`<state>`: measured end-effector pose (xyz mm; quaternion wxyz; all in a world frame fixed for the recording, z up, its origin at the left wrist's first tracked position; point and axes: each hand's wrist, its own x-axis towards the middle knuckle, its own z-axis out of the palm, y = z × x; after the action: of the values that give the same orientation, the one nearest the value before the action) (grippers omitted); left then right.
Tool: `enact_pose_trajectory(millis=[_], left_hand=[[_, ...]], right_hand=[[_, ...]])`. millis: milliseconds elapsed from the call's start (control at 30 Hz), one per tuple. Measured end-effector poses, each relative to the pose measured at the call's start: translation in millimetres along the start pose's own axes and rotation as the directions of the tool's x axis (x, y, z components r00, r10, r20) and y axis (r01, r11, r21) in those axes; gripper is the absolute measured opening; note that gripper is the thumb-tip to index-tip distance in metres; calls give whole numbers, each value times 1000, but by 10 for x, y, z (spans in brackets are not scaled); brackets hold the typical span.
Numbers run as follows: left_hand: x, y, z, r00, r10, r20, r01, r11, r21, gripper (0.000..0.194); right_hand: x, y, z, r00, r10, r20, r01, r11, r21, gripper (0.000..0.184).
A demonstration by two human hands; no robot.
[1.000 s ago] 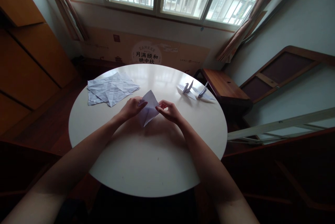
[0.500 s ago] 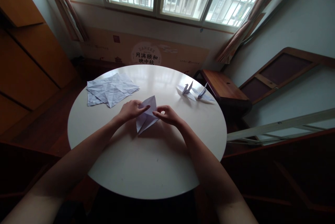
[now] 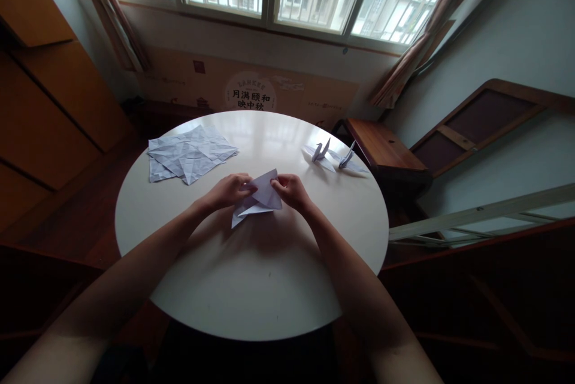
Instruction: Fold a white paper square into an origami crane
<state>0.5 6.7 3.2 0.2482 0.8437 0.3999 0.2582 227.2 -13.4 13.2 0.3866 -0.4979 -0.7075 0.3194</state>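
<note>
A partly folded sheet of pale paper (image 3: 260, 199) lies low over the middle of the round white table (image 3: 251, 276). My left hand (image 3: 229, 190) pinches its left side with curled fingers. My right hand (image 3: 291, 190) pinches its upper right corner. One pointed flap of the sheet sticks out toward me at the lower left, close to the tabletop.
A loose pile of creased paper sheets (image 3: 188, 153) lies at the table's far left. Two folded paper cranes (image 3: 335, 157) stand at the far right. A wooden stool (image 3: 381, 150) is beyond the right edge, a window wall behind.
The sheet stood upright between my hands a second ago; it has tipped down and turned flatter. Both hands have closed in on it and shifted slightly along its edges.
</note>
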Motion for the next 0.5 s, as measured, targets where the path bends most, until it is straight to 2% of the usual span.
enact_pose_trajectory(millis=[67, 133, 233, 300, 367, 400, 500], left_hand=[[35, -40, -6, 995, -20, -93, 8, 993, -122, 52], [58, -39, -34, 973, -46, -227, 7, 986, -169, 63], [34, 59, -109, 894, 37, -448, -92, 990, -103, 66], [-15, 168, -149, 855, 154, -495, -161, 986, 29, 62], [-67, 280, -151, 855, 252, -454, -162, 960, 228, 51], [-88, 331, -131, 864, 308, -399, -184, 930, 319, 45], [-119, 444, 4, 892, 421, -166, -309, 834, 458, 34]], right_hand=[[20, 28, -8, 996, 47, -73, -48, 999, -12, 35], [39, 51, -26, 984, 90, -153, -97, 995, -35, 37], [57, 68, -52, 962, 136, -239, -156, 986, -66, 39], [59, 69, -57, 950, 159, -267, -186, 979, -80, 39], [54, 66, -54, 943, 176, -282, -209, 974, -91, 39], [50, 65, -50, 941, 184, -286, -218, 971, -94, 39], [40, 61, -41, 934, 194, -298, -234, 967, -104, 38]])
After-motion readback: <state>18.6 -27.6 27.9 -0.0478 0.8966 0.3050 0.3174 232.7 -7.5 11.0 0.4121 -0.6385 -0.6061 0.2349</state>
